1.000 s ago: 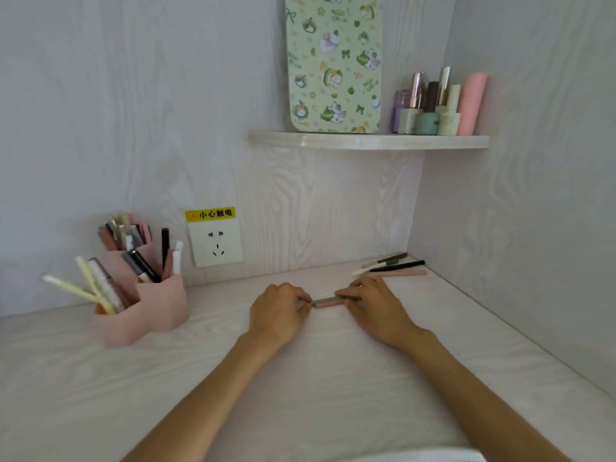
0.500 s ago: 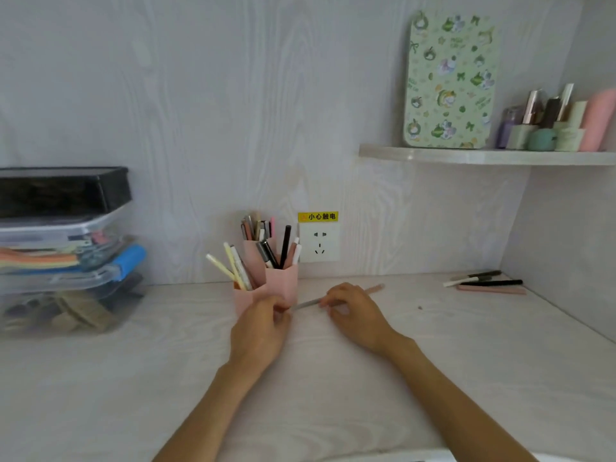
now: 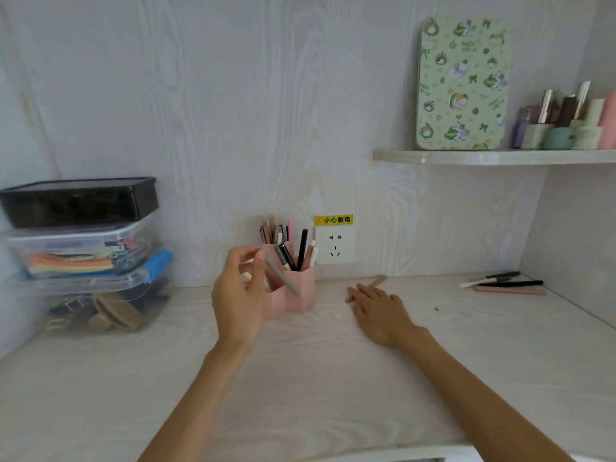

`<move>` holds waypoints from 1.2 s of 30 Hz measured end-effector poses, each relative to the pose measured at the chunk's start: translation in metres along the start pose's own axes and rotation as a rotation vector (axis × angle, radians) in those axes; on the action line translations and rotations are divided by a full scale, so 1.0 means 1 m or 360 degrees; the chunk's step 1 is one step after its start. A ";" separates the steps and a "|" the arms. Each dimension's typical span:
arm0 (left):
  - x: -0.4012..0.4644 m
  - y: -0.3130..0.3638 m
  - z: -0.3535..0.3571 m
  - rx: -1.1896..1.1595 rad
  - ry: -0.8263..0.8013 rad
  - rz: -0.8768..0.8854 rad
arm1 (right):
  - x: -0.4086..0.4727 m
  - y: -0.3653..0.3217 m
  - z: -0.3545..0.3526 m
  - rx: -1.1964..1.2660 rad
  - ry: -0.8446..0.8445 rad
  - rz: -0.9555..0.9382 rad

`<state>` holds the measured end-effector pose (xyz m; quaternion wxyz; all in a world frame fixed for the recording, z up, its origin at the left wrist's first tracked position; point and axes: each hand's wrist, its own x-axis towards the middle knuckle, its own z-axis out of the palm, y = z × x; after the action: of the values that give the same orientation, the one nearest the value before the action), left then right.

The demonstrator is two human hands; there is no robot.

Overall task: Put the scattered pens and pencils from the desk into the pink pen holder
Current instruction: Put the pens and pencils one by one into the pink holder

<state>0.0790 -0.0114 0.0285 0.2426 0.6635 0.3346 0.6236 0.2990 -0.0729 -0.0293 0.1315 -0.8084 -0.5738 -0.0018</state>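
At the far left of the worktop [image 3: 100, 378] stands a stack of clear storage boxes [image 3: 86, 261] with a dark lid on top. Right of it the left hand [image 3: 240, 295] is raised just in front of the pink pen holder [image 3: 295, 288], its grip pinched on a grey pen [image 3: 281, 273] that slants down to the right across the holder's front; the fingers are curled and the forearm reaches in from the near edge. The holder already carries several pens. Farther right the right hand [image 3: 376, 308] lies flat on the worktop, fingers straight and together, holding nothing, with a blurred pinkish pencil [image 3: 378, 280] just beyond its fingertips. At the far right corner lie four scattered pens [image 3: 503, 283] near the wall.
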 end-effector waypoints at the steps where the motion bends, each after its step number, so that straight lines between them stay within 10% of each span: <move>1: 0.007 0.005 -0.004 -0.0033 0.0047 0.0053 | -0.001 -0.001 0.001 0.0021 0.0057 0.0011; 22: 0.013 -0.010 0.028 0.0904 -0.0142 0.0480 | -0.013 -0.001 -0.008 0.0167 0.0362 -0.0271; 28: -0.012 -0.042 0.008 0.0393 0.0180 -0.0166 | -0.015 -0.011 -0.015 -0.0027 0.0564 -0.0428; 36: -0.008 -0.047 0.012 0.0102 -0.0300 -0.0687 | -0.017 -0.087 -0.062 0.1510 0.1231 -0.0321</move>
<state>0.0847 0.0151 -0.0130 0.3792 0.6392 0.4643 0.4818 0.2217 -0.0748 0.0460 0.6740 -0.5445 -0.4965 -0.0518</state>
